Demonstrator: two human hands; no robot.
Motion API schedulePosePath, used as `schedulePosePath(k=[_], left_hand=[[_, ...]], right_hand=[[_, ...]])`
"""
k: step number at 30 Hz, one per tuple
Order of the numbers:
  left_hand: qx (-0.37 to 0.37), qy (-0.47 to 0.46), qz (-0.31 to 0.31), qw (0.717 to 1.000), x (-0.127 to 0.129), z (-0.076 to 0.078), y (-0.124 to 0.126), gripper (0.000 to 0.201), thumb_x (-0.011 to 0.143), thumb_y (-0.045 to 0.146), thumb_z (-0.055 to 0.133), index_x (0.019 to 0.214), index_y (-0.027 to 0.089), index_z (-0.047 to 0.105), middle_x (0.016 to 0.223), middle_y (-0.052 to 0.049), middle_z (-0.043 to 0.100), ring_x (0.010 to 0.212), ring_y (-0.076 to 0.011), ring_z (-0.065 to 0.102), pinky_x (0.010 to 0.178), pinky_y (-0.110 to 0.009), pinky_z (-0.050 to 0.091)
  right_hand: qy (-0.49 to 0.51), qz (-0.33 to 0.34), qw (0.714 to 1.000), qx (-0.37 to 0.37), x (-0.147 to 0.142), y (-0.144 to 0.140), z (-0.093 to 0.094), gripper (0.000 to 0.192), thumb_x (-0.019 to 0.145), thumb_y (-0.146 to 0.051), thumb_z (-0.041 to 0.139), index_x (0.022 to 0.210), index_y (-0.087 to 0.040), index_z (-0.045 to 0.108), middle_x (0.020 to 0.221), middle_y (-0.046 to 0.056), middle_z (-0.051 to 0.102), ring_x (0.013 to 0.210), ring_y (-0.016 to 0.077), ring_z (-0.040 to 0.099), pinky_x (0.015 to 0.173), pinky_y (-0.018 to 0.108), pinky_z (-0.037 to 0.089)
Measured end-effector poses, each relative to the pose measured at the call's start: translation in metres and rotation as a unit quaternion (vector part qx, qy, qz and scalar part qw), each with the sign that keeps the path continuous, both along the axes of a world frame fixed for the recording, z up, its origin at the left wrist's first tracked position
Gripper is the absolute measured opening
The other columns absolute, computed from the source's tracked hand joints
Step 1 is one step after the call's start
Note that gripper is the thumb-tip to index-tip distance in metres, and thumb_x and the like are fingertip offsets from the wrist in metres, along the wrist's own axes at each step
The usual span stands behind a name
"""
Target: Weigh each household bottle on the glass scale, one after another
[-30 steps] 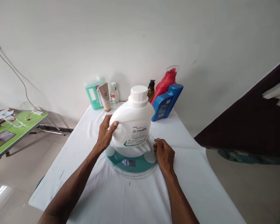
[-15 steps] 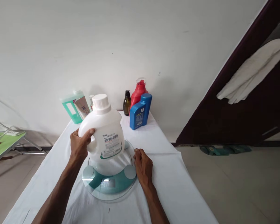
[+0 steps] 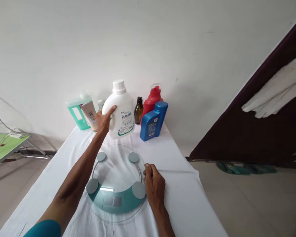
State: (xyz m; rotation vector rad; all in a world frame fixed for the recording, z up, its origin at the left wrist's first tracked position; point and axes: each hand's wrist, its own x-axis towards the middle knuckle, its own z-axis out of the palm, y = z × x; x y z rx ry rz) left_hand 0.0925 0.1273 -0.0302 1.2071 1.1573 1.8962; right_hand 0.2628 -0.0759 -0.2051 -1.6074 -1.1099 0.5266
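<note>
My left hand [image 3: 104,121] is closed around the handle of a white laundry detergent bottle [image 3: 120,123], which has a white cap and a printed label with a green curve. The bottle is upright, just beyond the far edge of a round glass scale [image 3: 117,206]; I cannot tell whether its base touches the cloth. The scale has grey round pads, a teal band and a small display. My right hand [image 3: 156,184] rests at the scale's right rim with its fingers curled in and nothing visible in them.
Along the wall stand a green jug [image 3: 81,123], a beige tube [image 3: 90,113], a small clear bottle [image 3: 100,104], a dark pump bottle [image 3: 138,112], a red bottle [image 3: 153,98] and a blue bottle [image 3: 153,123]. White cloth [image 3: 185,194] covers the table. Slippers [image 3: 234,168] lie on the floor.
My left hand has carried the detergent bottle away from above the scale, toward the wall and slightly right. The scale's surface is now uncovered. My right hand stays beside the rim.
</note>
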Motion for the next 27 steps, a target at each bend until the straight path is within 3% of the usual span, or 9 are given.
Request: schedulePosePath(k=[4,13,20,27], left_hand=[[-0.02,0.002,-0.03,0.999,0.013,-0.018,0.022,0.051,0.057,0.058,0.097,0.076,0.017,0.074,0.064,-0.003,0.064,0.065,-0.0199,0.064,0.053,-0.028,0.047],[-0.049,0.006,-0.088,0.995,0.031,-0.041,0.057,0.054,0.058,0.059,0.098,0.08,0.015,0.078,0.074,-0.005,0.072,0.073,-0.02,0.069,0.058,-0.027,0.052],[-0.058,-0.023,-0.1,0.993,0.033,-0.054,0.065,0.053,0.06,0.058,0.097,0.083,0.013,0.081,0.077,-0.006,0.074,0.076,-0.0212,0.07,0.06,-0.028,0.052],[-0.075,-0.025,-0.121,0.99,0.031,-0.056,0.059,0.051,0.062,0.058,0.098,0.08,0.015,0.077,0.077,-0.005,0.072,0.079,-0.0214,0.068,0.071,-0.032,0.054]], right_hand=[[0.004,0.001,1.0,-0.023,0.002,-0.002,0.0,0.07,0.1,-0.088,0.027,0.078,-0.029,0.058,0.073,0.007,0.073,0.064,0.0247,0.067,0.064,0.035,0.047],[0.007,-0.002,0.996,-0.086,0.008,-0.006,0.007,0.067,0.097,-0.083,0.034,0.085,-0.027,0.068,0.078,0.006,0.075,0.063,0.0235,0.066,0.063,0.034,0.049],[0.009,-0.012,0.987,-0.161,0.012,-0.005,0.009,0.064,0.091,-0.084,0.038,0.086,-0.029,0.07,0.08,0.006,0.076,0.065,0.0251,0.068,0.065,0.036,0.052],[-0.005,0.031,0.972,-0.233,0.039,0.005,-0.009,0.06,0.088,-0.081,0.046,0.092,-0.029,0.076,0.079,0.007,0.078,0.067,0.0277,0.071,0.065,0.038,0.054]])
